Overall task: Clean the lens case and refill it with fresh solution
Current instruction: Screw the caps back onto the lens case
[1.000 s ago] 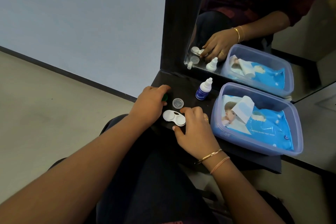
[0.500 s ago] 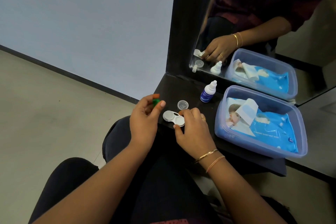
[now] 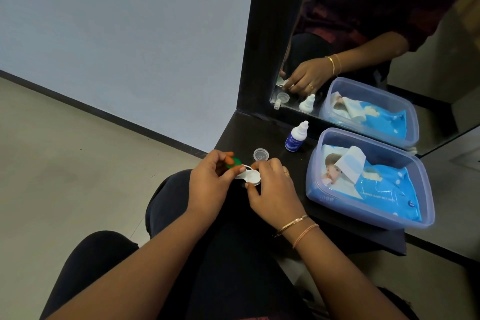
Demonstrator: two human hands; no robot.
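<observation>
The lens case (image 3: 248, 176) is steadied at the shelf's (image 3: 233, 135) front-left edge by the right hand (image 3: 272, 189), fingers pinched on its right well — likely so the green cap (image 3: 233, 162), gripped in the left hand (image 3: 210, 182), can be fitted or removed.

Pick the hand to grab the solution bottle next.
Right. The right hand lies nearer the solution bottle and only steadies the lens case. The left hand has a grip on the green cap, and would reach across.
</observation>
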